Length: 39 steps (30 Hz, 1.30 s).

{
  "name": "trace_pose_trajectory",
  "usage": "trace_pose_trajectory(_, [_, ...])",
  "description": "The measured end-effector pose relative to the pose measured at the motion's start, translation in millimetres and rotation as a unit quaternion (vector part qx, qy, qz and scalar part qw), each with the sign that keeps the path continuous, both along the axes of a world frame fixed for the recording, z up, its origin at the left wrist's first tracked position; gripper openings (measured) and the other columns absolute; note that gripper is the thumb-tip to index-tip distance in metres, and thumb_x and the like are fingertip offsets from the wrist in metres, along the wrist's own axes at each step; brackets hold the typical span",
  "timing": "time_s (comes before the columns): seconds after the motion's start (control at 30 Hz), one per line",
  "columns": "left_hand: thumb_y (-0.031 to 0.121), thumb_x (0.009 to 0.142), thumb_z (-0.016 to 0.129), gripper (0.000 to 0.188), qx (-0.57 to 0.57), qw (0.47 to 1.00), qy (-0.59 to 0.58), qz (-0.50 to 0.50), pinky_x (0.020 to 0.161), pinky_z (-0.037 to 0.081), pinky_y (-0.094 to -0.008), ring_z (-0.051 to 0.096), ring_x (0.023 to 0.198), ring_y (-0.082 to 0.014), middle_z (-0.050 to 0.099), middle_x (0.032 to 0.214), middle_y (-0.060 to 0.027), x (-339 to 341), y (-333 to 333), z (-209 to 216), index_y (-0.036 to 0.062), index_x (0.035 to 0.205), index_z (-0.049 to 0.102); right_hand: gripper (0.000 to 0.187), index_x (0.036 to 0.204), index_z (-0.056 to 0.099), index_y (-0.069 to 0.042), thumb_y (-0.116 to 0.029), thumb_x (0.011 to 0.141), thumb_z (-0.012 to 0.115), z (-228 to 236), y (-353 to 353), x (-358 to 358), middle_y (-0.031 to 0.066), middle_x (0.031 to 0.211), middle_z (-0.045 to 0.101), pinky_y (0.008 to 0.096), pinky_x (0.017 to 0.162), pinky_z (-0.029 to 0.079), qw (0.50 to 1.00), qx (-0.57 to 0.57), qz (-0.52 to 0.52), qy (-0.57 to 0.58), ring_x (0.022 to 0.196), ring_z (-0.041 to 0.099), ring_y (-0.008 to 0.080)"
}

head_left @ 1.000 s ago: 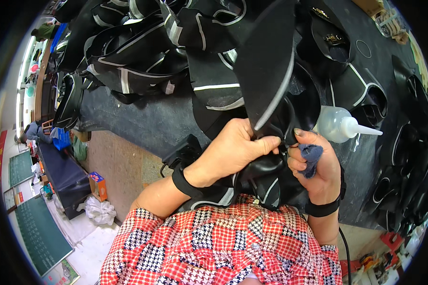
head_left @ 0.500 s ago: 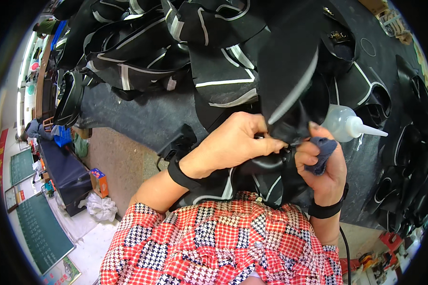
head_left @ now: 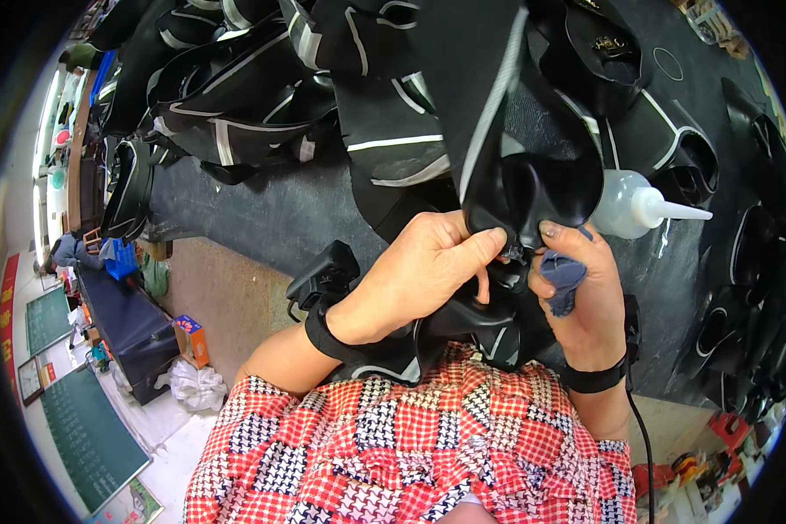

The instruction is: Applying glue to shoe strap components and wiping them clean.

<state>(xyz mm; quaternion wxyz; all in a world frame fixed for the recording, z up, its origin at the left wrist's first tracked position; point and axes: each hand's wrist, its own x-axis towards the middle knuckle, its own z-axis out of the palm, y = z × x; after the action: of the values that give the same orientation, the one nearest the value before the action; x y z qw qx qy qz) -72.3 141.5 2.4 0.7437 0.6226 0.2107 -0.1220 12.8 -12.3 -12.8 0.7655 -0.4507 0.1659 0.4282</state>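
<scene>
"Glossy black leather piece with a pale grey stripe [head_left: 546, 179]: where does it sit from the hands?"

"Straight beyond them, on the side away from the wearer's body. Its near, bunched end lies between the bare left hand [head_left: 432, 266] and the bare right hand [head_left: 585, 284], and its long axis runs away from the wearer, up the view."

"Which hand is nearer?"

"Neither, really. Both are at that near end, the left thumb on its left side and the right thumb on its right, with only a narrow gap between the thumbs."

"How open are they?"

"Both are nearly closed in pinches on the leather. The left fingers curl beneath, partly hidden, so I can't tell how firmly they grip. The right also keeps a crumpled blue-grey cloth [head_left: 564, 272] in its bent fingers."

"Anything close by?"

"A translucent white plastic squeeze bottle [head_left: 624, 205] lies on its side just right of the leather, nozzle pointing right."

"And against half a second ago?"

"Then the tall flap was blurred and leaned right, its stripe slanting up that way. Now it stands farther left with the stripe steeper, and more of the shiny, hollowed face shows. The cloth remains in the right hand."
</scene>
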Motion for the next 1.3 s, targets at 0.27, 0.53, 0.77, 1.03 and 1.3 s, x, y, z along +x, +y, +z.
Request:
trace_pose_trajectory(0.27, [0.022,0.090,0.056,0.030,0.065,0.998,0.020,0.006,0.053,0.038,-0.0208,0.051,0.056,-0.0037,0.060,0.057,-0.0031,-1.6,0.1,-6.4,-0.0013,0.075,0.066,0.013,0.087,0.051,0.000,-0.012,0.084,0.056,2.4,-10.9,5.4,0.0080,0.066,0.052,0.0204,0.043,0.035,0.909,0.123,-0.046,0.396,0.047,0.042,0.0103])
trace_pose_trajectory(0.53, [0.022,0.088,0.057,0.036,0.083,0.994,0.044,-0.047,0.047,0.030,-0.0216,0.039,0.048,-0.0035,0.052,0.050,0.0019,6.0,3.7,4.4,0.0006,0.061,0.066,0.026,0.096,0.053,0.000,-0.004,0.073,0.064,16.4,-73.8,-10.9,0.0094,0.085,0.060,0.0196,0.063,0.042,0.984,-0.153,0.034,-0.081,0.074,0.054,0.0104])
trace_pose_trajectory(0.77, [0.021,0.087,0.056,0.034,0.103,0.989,0.019,-0.105,0.047,0.033,-0.0226,0.042,0.048,-0.0036,0.056,0.053,-0.0004,14.3,9.5,-1.0,-0.0006,0.062,0.064,0.063,0.120,0.043,0.000,-0.004,0.065,0.074,-33.8,-53.0,27.0,0.0084,0.101,0.056,0.0304,0.080,0.046,0.754,-0.326,-0.009,-0.571,0.091,0.055,0.0172])
trace_pose_trajectory(1.03, [0.021,0.088,0.057,0.032,0.079,0.990,0.007,-0.118,0.051,0.034,-0.0200,0.045,0.053,-0.0032,0.060,0.058,-0.0021,12.6,16.3,-20.1,-0.0027,0.069,0.065,0.061,0.115,0.052,-0.005,-0.009,0.061,0.078,-35.4,-49.4,43.9,0.0090,0.095,0.063,0.0303,0.077,0.048,0.745,-0.342,0.032,-0.572,0.086,0.062,0.0179])
trace_pose_trajectory(1.3, [0.022,0.085,0.056,0.035,0.112,0.986,-0.008,-0.122,0.042,0.033,-0.0264,0.040,0.040,-0.0071,0.046,0.044,-0.0012,11.8,17.2,-10.3,-0.0025,0.060,0.063,0.064,0.114,0.055,-0.009,0.001,0.054,0.074,13.5,-80.0,37.6,0.0128,0.111,0.060,0.0325,0.076,0.052,0.464,-0.453,0.204,-0.734,0.091,0.062,0.0303])
